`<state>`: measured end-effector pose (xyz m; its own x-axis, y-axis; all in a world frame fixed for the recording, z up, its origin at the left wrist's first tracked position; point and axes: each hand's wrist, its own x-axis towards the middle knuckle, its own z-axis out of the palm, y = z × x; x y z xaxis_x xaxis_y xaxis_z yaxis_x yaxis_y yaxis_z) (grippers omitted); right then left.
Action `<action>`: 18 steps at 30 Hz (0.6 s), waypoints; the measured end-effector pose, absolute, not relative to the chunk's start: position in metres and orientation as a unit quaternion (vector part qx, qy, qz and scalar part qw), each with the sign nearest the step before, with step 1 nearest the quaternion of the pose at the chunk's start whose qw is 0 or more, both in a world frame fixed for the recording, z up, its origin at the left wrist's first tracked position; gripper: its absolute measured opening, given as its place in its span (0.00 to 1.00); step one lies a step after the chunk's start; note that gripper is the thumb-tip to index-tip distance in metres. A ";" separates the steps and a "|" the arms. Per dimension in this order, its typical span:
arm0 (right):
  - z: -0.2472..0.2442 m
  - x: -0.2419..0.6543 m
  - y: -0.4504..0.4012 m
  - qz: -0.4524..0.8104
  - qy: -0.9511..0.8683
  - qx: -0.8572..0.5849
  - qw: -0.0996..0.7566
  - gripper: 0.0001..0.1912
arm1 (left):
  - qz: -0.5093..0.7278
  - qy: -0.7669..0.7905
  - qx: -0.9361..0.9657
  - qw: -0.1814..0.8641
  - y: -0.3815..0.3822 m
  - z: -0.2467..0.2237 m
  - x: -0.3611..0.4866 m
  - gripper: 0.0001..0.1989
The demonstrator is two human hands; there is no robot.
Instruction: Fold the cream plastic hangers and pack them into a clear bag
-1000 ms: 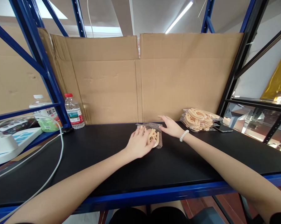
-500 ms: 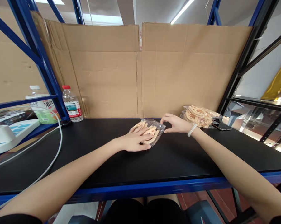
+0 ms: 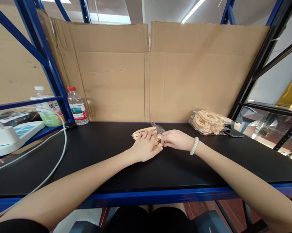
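A clear plastic bag point(image 3: 161, 129) with beige, loop-like pieces point(image 3: 144, 130) inside lies on the black tabletop. My left hand point(image 3: 146, 147) rests flat on top of it, fingers stretched out and somewhat apart, covering much of the contents. From the right, my right hand point(image 3: 177, 140), with a pale beaded bracelet at the wrist, has its fingers curled and pinched on the bag's right edge; the fingertips are partly hidden. Farther right, a bigger stack of similar bagged beige pieces point(image 3: 207, 122) sits apart from both hands.
A dark phone point(image 3: 234, 133) lies beside the stack. At left stand a red-capped water bottle point(image 3: 77, 108) and a second bottle point(image 3: 49, 113). A white cable point(image 3: 63, 145) runs from a power strip point(image 3: 19, 137). Cardboard point(image 3: 112, 81) walls the back; blue posts frame the sides.
My right hand has moved left and slightly down, its fingers closing at the bag's right edge. My left hand has shifted slightly right, still flat on the bag. The view has shifted slightly.
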<state>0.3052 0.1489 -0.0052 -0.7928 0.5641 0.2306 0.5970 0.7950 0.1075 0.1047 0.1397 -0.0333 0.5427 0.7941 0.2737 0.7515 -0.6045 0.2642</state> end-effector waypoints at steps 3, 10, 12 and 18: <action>-0.002 0.306 0.149 -0.009 -0.941 -0.314 0.126 0.07 | 0.085 0.450 0.889 0.018 0.139 -0.032 0.103 0.38; 0.008 0.314 0.146 0.213 -0.872 -0.381 0.221 0.09 | -0.006 0.369 0.929 0.009 0.145 -0.015 0.085 0.33; 0.012 0.318 0.145 0.274 -0.846 -0.395 0.230 0.10 | -0.005 0.344 0.939 0.016 0.149 -0.013 0.081 0.32; 0.032 0.340 0.144 0.354 -0.831 -0.397 0.162 0.07 | -0.007 0.294 0.955 0.042 0.156 -0.002 0.072 0.32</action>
<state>0.3395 0.1443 0.0317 -0.6329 0.7741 -0.0117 0.5453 0.4350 -0.7166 0.0722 0.1556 -0.0015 0.8269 0.5611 -0.0377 0.5623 -0.8235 0.0758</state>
